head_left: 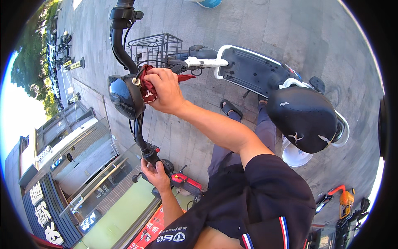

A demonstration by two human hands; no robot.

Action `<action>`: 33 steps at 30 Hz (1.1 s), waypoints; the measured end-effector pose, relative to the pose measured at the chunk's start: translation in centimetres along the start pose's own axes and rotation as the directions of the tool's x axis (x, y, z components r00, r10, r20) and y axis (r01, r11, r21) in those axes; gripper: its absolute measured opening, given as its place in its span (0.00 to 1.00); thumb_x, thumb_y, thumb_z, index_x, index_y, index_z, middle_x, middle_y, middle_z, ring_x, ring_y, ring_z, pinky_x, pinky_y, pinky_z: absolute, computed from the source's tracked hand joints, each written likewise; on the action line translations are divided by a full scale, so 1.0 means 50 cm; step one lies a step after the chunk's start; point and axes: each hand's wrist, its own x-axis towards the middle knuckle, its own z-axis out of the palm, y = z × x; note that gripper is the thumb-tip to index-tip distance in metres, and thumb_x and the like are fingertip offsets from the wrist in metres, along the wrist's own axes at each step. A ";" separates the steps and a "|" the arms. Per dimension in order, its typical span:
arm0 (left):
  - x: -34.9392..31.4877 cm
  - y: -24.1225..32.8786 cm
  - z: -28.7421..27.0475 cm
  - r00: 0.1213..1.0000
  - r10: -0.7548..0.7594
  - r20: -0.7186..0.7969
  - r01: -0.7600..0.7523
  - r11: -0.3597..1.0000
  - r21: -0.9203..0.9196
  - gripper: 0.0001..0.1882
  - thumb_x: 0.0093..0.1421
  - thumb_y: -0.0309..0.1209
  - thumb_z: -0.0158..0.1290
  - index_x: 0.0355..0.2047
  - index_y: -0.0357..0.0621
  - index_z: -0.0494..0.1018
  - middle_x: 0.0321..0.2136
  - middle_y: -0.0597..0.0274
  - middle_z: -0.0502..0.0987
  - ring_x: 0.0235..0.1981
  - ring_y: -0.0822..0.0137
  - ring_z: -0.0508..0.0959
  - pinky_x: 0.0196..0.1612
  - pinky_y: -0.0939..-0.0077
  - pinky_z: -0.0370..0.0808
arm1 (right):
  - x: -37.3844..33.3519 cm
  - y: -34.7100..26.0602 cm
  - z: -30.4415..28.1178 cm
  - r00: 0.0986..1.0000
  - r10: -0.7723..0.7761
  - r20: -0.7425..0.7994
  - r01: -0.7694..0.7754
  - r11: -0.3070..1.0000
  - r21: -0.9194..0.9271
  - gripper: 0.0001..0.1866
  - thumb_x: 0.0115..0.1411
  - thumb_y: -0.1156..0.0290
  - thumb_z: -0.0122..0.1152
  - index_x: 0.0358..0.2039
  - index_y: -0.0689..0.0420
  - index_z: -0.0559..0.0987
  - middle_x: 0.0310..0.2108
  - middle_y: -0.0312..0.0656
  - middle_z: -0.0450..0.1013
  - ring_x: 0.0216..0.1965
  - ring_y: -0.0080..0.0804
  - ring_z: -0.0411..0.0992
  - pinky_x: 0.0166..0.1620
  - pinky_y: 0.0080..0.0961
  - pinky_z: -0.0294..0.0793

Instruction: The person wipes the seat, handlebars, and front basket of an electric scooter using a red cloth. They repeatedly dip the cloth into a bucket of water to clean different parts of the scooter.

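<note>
My right hand point(167, 92) is closed over a dark red cloth point(148, 85), pressing it against the middle of an electric scooter's handlebar point(123, 54). Right beside the cloth are a key-lock barrel point(136, 81) and the glossy black headlamp housing point(124, 97). Lower down, my left hand point(158, 176) curls around the near handlebar grip point(151, 154), with its thumb up and the other fingers partly hidden. A red button sits on the switch block above that hand. From the handlebar stem, a white frame tube point(203, 62) runs to the scooter's black footboard point(253, 68).
A black wire basket point(161, 45) sits beyond the stem. The torn black seat point(302, 118) is at the right, above a white bucket point(295, 154). A red machine point(186, 181) stands near my left arm. An orange tool point(346, 203) lies at lower right. Grey paving surrounds my sandalled feet.
</note>
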 end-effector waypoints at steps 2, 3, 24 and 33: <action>-0.003 -0.007 0.006 0.999 0.035 -0.003 -0.035 0.999 0.032 0.34 0.60 0.32 0.59 0.62 0.33 0.57 0.48 0.57 0.67 0.42 0.69 0.73 0.46 0.74 0.72 | 0.039 0.036 -0.022 0.960 0.105 0.261 -0.128 0.989 0.072 0.27 0.38 0.63 0.77 0.41 0.51 0.76 0.39 0.41 0.73 0.45 0.44 0.70 0.48 0.39 0.66; -0.008 -0.008 0.009 0.999 0.030 -0.022 -0.026 0.990 0.139 0.34 0.60 0.35 0.59 0.61 0.33 0.58 0.48 0.58 0.66 0.42 0.68 0.73 0.47 0.73 0.72 | 0.056 0.054 -0.033 0.867 0.199 0.456 -0.279 0.953 0.115 0.27 0.39 0.63 0.77 0.41 0.52 0.77 0.39 0.42 0.74 0.44 0.43 0.72 0.47 0.37 0.68; 0.013 0.001 0.039 0.964 -0.031 -0.265 0.041 0.999 0.033 0.35 0.68 0.58 0.36 0.59 0.39 0.60 0.39 0.58 0.75 0.36 0.68 0.75 0.35 0.79 0.72 | -0.045 0.203 -0.042 0.989 0.130 0.075 -0.146 0.942 0.301 0.28 0.39 0.77 0.68 0.45 0.58 0.72 0.50 0.49 0.70 0.52 0.52 0.65 0.56 0.44 0.64; 0.008 0.038 0.050 0.953 -0.125 -0.274 0.160 0.981 0.110 0.41 0.66 0.64 0.32 0.61 0.39 0.58 0.38 0.60 0.74 0.28 0.73 0.73 0.24 0.86 0.65 | -0.081 0.113 0.024 0.995 0.076 -0.063 -0.060 0.973 0.222 0.27 0.38 0.69 0.74 0.42 0.47 0.76 0.54 0.40 0.67 0.52 0.48 0.62 0.56 0.43 0.57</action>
